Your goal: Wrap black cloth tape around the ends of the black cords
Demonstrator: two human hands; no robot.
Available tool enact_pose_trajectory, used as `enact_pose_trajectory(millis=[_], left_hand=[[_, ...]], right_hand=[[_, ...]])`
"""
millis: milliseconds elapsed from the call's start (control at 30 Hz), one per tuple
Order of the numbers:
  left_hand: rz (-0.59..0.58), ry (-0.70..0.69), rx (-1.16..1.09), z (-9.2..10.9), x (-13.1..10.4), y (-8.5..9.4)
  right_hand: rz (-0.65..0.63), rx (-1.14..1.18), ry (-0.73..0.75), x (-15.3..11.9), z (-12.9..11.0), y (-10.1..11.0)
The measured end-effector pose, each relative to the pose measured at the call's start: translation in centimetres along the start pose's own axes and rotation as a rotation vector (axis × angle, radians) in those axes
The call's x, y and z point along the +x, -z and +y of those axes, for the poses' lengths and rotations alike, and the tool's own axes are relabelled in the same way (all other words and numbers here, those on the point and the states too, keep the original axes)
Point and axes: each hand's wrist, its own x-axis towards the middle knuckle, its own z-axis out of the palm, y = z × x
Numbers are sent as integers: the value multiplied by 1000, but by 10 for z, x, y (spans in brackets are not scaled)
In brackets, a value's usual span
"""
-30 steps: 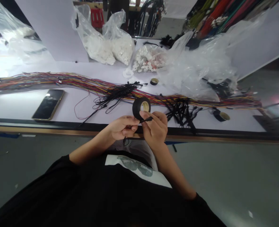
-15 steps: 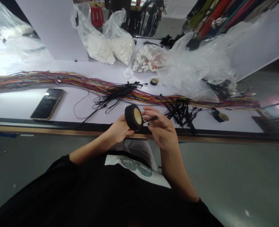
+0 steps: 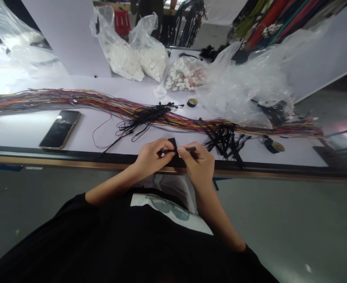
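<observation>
My left hand [image 3: 156, 158] pinches a thin black cable [image 3: 168, 151] at the table's front edge. Close beside it, my right hand [image 3: 199, 162] is closed on the cable's other end, where a small black connector [image 3: 192, 149] pokes out past the fingers. Black tape [image 3: 172, 142] shows between the two hands, crossing the cable; whether this is the roll seen edge-on or a strip, I cannot tell. Behind the hands, a pile of black cables [image 3: 151, 114] lies over a long bundle of coloured wires [image 3: 103, 103]. More black taped cables [image 3: 225, 139] lie to the right.
A phone [image 3: 60, 129] lies at left. Tape rolls rest on the table, one at the middle [image 3: 192, 102] and another at right [image 3: 274, 146]. Clear bags of white parts [image 3: 152, 63] stand at the back, beside crumpled plastic bags [image 3: 244, 86]. The table's front edge [image 3: 73, 163] runs below.
The round face of the tape roll at my left hand no longer shows. My hands have come closer together, and the right fingers have closed from a looser spread onto the cable.
</observation>
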Motion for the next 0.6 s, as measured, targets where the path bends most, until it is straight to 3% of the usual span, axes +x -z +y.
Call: enact_pose_trajectory(millis=[167, 233, 333, 367, 500, 600], left_hand=[[99, 26, 46, 2, -4, -8], [133, 63, -100, 2, -6, -10], [158, 223, -474, 4, -3, -8], [116, 291, -599, 4, -1, -6], [-238, 481, -895, 2, 7, -1], [-199, 460, -876, 0, 5, 0]], right_hand=[[-85, 24, -77, -3, -2, -9], [-39, -33, -16, -2, -3, -9], [23, -120, 82, -2, -5, -7], [15, -128, 104, -2, -6, -7], [-45, -83, 106, -5, -7, -9], [-16, 34, -19, -4, -2, -12]])
